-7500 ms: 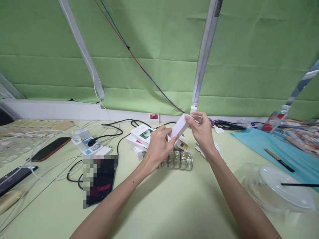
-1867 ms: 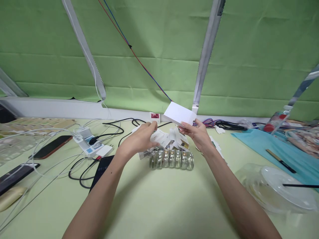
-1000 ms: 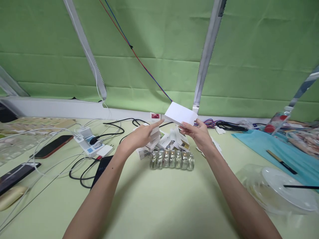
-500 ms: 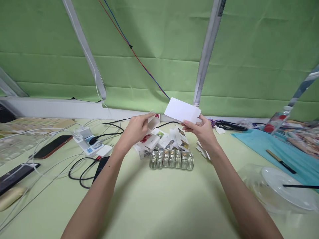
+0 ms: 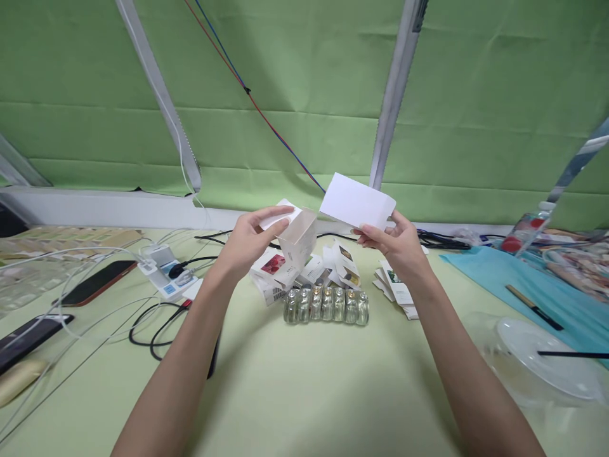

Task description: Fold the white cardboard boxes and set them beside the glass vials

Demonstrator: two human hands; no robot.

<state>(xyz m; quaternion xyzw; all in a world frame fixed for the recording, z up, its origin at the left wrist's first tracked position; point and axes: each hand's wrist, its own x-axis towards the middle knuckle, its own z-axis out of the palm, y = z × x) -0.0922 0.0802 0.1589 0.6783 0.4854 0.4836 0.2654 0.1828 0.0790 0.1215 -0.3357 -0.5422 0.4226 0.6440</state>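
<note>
The left hand (image 5: 259, 238) pinches an open carton (image 5: 303, 244), the right hand (image 5: 392, 244) a white box (image 5: 354, 200) near one corner; both look light and crushable, best held by their edges.

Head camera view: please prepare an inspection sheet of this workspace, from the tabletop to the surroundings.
Surface: pale green tabletop, cluttered.
Job's things: row of small clear glass bottles; printed white cardboard boxes piled behind.
Clutter: black phone with reddish edge; turquoise cloth bearing a slender tan and black tool.
Hands: left hand holds an open white cardboard box; right hand holds a plain white cardboard box.
Cables: black cables and white cables around a white power strip.
Surroundings: green fabric wall, grey metal bars.
</note>
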